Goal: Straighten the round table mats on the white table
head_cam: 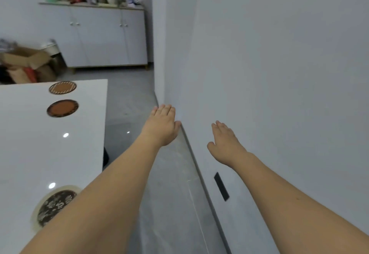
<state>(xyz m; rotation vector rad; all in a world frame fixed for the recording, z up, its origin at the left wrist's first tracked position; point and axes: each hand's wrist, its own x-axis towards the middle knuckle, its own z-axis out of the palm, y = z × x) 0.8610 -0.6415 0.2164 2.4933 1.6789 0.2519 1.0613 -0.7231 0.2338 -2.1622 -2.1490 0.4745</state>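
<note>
Both arms are stretched out over the grey floor beside the wall, the left hand [162,127] and the right hand [225,144] flat, fingers spread loosely and holding nothing. The round mats lie off to the left on the white bench [26,140]: a patterned dark mat [53,207] near, half hidden under the left forearm, and two brown mats [62,108] [62,87] farther along toward the far edge. I'd judge the left hand the nearer one, and it must swing left and back to reach any of them.
</note>
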